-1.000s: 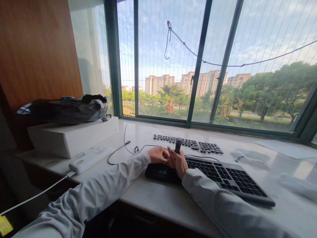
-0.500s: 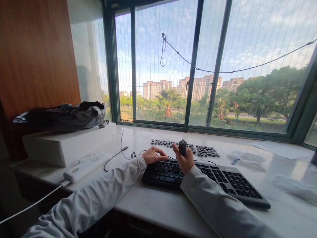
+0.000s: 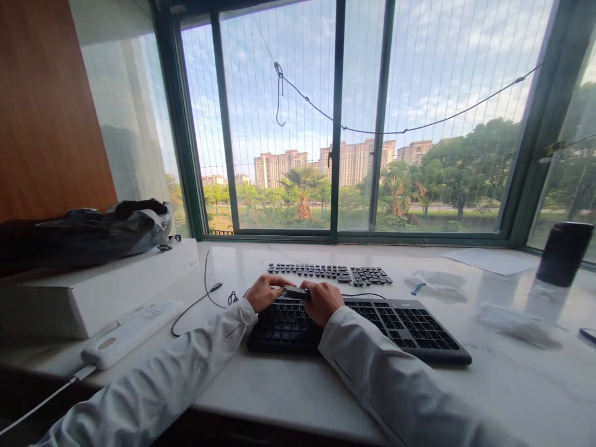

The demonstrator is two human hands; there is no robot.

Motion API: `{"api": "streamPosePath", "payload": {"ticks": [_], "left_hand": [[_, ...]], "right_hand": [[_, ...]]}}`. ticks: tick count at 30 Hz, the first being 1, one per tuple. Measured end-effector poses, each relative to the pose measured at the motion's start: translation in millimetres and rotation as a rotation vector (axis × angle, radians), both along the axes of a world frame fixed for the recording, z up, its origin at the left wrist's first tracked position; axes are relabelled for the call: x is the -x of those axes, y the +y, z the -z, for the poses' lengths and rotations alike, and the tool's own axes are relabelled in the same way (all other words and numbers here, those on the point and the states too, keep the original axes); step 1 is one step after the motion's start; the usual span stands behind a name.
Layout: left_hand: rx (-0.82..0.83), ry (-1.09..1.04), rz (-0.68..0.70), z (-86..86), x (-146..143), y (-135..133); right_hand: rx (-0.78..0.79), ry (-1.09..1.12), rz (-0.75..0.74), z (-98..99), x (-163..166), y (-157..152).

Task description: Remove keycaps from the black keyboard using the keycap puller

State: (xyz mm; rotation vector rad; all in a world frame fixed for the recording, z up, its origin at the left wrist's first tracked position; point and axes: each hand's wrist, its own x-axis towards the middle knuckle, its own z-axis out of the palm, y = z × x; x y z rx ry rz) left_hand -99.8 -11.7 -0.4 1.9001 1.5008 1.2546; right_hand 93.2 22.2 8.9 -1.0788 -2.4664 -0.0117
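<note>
So we've got a full-size black keyboard [image 3: 395, 318] lying flat near the front edge of a pale marble-look counter [image 3: 265, 385], and a lot of the spots on its right side look like open sockets. Our right hand [image 3: 325, 301] is wrapped around a stubby black tool [image 3: 297, 292], held roughly level over the keyboard's left half; can't tell exactly what kind of tool. Our left hand [image 3: 266, 292] is at the back left edge, fingers bent toward the tool's tip, but we can't tell if they're pinching anything or just touching.

Right behind the keyboard we've got loose black keycaps laid out in rows: one long group [image 3: 311, 272], with a smaller block [image 3: 371, 276] to its right. Off to the left there's a thin dark cable with a plug [image 3: 216, 287], then a white plastic unit [image 3: 130, 338] with a white cord [image 3: 40, 405], and a white box [image 3: 139, 287] with a dark bag [image 3: 93, 237] on top. Over on the right: two crumpled clear plastic bags [image 3: 440, 284], a sheet of paper [image 3: 492, 261] and a black cylinder [image 3: 564, 253], all by a green-framed window [image 3: 335, 155].
</note>
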Motion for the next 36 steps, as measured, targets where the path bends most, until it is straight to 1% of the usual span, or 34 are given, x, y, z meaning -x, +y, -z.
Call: {"api": "streamPosePath", "payload": {"ticks": [3, 6, 8, 11, 12, 14, 17, 23, 28, 32, 36], "left_hand": [[-0.018, -0.007, 0.014, 0.4, -0.4, 0.6], [-0.076, 0.009, 0.007, -0.3, -1.7, -0.2], [-0.124, 0.085, -0.063, -0.7, -3.6, -2.7], [-0.229, 0.296, -0.256, -0.1, -8.4, -8.4], [-0.267, 0.36, -0.3, 0.5, -10.3, -10.2], [-0.317, 0.451, -0.319, 1.9, -13.9, -12.5], [-0.318, 0.545, -0.298, 3.4, -17.6, -13.5], [-0.333, 0.615, -0.444, 3.3, -22.1, -15.8], [-0.362, 0.671, -0.421, 2.9, -23.6, -17.8], [-0.329, 0.772, -0.404, 4.3, -18.6, -15.8], [-0.31, 0.833, -0.372, 4.6, -16.0, -15.0]], "right_hand": [[0.033, 0.034, 0.017, 0.0, -0.2, -0.3], [0.062, 0.077, 0.022, 0.9, 1.0, -0.3], [0.076, 0.096, 0.025, 1.8, 2.6, 0.1], [0.089, 0.14, 0.049, 2.9, 4.4, 1.7], [0.094, 0.157, 0.06, 3.0, 4.6, 2.5], [0.109, 0.185, 0.082, 2.6, 4.3, 4.2], [0.131, 0.191, 0.092, 1.5, 3.5, 5.8], [0.172, 0.175, 0.055, 0.2, 3.7, 4.4], [0.19, 0.184, 0.055, 0.2, 3.6, 3.9], [0.178, 0.129, 0.067, 0.0, 3.6, 3.1], [0.164, 0.087, 0.043, -0.7, 2.0, 3.4]]}}
